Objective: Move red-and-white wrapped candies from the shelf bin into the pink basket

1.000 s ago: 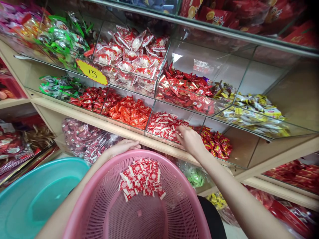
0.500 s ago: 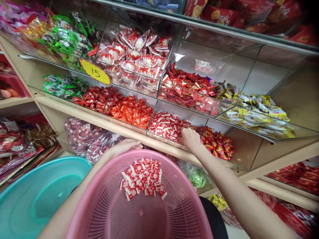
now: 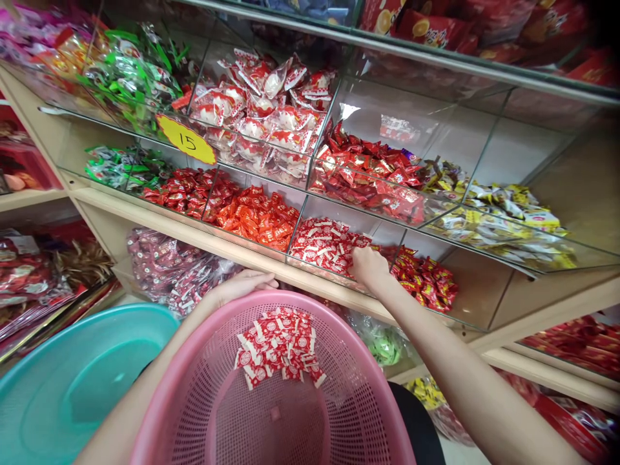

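Note:
My left hand [image 3: 242,284] grips the far rim of a pink perforated basket [image 3: 194,361]. A small heap of red-and-white wrapped candies [image 3: 278,349] lies inside the basket near its far wall. My right hand [image 3: 371,268] reaches into a glass shelf compartment and rests on a pile of the same red-and-white candies [image 3: 322,242], fingers curled into them. Whether it holds any candy is hidden by the hand.
Glass bins hold orange-red candies [image 3: 254,216], dark red candies [image 3: 181,190], red packets [image 3: 426,278], green ones [image 3: 121,168] and yellow ones [image 3: 504,213]. A yellow tag marked 15 [image 3: 186,140] hangs above. A teal basin [image 3: 72,381] sits left of the basket.
My right hand has slid deeper and slightly right into the red-and-white candy bin, fingers curling. My left hand keeps its hold on the basket rim.

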{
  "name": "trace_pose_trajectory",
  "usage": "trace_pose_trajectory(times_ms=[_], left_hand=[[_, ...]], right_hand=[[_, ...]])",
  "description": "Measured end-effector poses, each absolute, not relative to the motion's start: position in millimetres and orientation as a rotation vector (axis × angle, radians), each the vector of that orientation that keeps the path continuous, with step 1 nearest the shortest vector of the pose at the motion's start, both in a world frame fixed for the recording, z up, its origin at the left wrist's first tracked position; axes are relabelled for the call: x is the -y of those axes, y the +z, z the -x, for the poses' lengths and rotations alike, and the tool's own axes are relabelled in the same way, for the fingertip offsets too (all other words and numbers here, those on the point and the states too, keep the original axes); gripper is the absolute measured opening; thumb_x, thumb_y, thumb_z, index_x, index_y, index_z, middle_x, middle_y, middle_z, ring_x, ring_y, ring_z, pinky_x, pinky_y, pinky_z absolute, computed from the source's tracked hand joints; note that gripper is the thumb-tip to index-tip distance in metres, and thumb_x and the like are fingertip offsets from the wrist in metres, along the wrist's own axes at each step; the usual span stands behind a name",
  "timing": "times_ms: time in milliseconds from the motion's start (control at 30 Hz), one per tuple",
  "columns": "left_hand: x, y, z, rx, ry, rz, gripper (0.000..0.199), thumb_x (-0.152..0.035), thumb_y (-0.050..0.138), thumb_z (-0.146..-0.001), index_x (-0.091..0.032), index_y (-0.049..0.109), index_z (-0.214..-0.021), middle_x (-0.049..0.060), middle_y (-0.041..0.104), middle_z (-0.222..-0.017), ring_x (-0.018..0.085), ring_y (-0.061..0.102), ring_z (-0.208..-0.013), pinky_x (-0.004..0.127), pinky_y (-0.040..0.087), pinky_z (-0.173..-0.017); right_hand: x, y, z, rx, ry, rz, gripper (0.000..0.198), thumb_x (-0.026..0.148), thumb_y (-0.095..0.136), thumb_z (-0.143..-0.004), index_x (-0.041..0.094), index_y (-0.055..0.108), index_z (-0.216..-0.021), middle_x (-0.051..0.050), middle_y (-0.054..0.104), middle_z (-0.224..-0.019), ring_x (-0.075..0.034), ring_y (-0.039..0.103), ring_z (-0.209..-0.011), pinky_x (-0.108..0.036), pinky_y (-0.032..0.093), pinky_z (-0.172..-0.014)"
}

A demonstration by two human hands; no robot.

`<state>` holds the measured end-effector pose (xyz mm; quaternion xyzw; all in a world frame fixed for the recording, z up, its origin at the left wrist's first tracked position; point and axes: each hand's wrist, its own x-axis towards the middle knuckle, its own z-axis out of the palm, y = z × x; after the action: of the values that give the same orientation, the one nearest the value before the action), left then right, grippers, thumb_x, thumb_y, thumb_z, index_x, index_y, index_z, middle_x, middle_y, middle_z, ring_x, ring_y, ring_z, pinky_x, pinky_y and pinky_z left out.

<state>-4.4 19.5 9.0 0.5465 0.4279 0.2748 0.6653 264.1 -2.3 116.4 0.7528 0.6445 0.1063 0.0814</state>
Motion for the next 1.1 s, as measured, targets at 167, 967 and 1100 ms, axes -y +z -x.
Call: trace_pose_trajectory(times_ms=[167,967,1100], left_hand=[[-19,10,4,-0.96,0.624,-1.216,0.052,-0.054,0.07,-0.066,-0.01,0.07,-0.094,0.012,0.07,-0.091,0.019,0.064,-0.076,0.029,0.047,-0.073],[-17,13,2,-1.0,0.615,-1.239,0.052,-0.054,0.07,-0.066,-0.011,0.07,-0.095,0.012,0.07,-0.092,0.018,0.063,-0.075,0.028,0.046,-0.072],[-20,10,2,-0.993,0.621,-1.275,0.052,-0.054,0.069,-0.067,-0.011,0.07,-0.097,0.013,0.068,-0.099,0.02,0.063,-0.084,0.03,0.046,-0.08]], right_hand=[[1,117,-263,-1.916,0.269,-2.265,0.033,0.011,0.05,-0.081,0.01,0.061,-0.112,-0.021,0.063,-0.107,-0.029,0.061,-0.103,-0.035,0.049,-0.08],[38,161,-260,-2.691,0.058,-2.304,0.015,0.027,0.056,-0.075,0.017,0.058,-0.086,-0.003,0.063,-0.076,-0.016,0.056,-0.07,-0.025,0.038,-0.062],[52,135,-227,-3.049,-0.518,-1.894,0.01,0.024,0.057,-0.075,0.017,0.055,-0.081,0.002,0.057,-0.069,-0.01,0.049,-0.061,-0.022,0.034,-0.056]])
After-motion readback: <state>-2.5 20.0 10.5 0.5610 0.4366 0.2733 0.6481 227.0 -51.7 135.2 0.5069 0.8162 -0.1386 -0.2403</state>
